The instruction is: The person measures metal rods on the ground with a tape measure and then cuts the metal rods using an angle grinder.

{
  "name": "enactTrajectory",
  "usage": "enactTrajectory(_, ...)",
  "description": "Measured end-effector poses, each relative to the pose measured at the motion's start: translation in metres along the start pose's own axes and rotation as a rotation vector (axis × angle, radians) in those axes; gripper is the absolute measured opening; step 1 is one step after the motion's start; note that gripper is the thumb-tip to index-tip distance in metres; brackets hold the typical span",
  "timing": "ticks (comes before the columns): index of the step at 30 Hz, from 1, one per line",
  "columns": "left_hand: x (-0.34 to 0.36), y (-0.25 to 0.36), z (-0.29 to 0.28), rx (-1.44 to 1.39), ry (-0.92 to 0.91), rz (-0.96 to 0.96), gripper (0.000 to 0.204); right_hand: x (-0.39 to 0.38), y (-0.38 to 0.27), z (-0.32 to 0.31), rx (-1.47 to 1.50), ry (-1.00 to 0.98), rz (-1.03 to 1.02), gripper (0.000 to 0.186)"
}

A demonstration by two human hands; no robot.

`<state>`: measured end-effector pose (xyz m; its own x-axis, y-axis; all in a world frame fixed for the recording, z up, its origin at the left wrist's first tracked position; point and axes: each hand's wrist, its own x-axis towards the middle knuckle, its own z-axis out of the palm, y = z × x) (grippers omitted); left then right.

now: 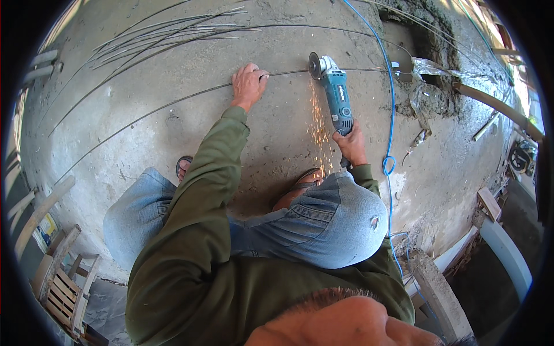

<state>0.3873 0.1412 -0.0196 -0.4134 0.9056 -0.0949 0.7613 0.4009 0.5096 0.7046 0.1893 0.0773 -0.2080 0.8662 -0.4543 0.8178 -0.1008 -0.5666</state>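
Concrete floor [173, 138]: right hand [349, 144] grips grinder [334, 92], seemingly cutting.
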Motion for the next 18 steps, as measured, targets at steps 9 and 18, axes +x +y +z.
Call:
enactTrajectory(9, -0.004, 0.009, 0.005, 0.026, 0.013, 0.043, 0.021, -0.004, 0.003, -0.005, -0.005, 0.018, -0.078, 0.054)
enactTrajectory(18, 0.009, 0.011, 0.013, 0.011, 0.0, 0.052, 0.014, -0.007, 0.009, -0.01, 0.086, 0.008, -0.055, 0.062)
